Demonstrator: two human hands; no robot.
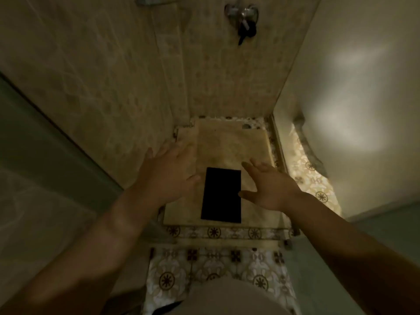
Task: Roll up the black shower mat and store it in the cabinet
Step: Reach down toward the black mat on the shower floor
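A flat black rectangle, the black shower mat (221, 194), lies spread out on a larger beige mat (229, 146) on the shower floor. My left hand (168, 171) hovers just left of the black mat, fingers spread, its thumb near the mat's upper left edge. My right hand (270, 187) is just right of it, fingers spread, its thumb at the mat's right edge. Neither hand holds anything. The scene is dim and slightly blurred.
A beige tiled wall rises behind the mats, with a chrome shower valve (244, 19) high up. Patterned floor tiles (213, 269) and a low curb (222, 243) lie in front. A glass panel (45, 144) stands at the left and a white wall (363, 87) at the right.
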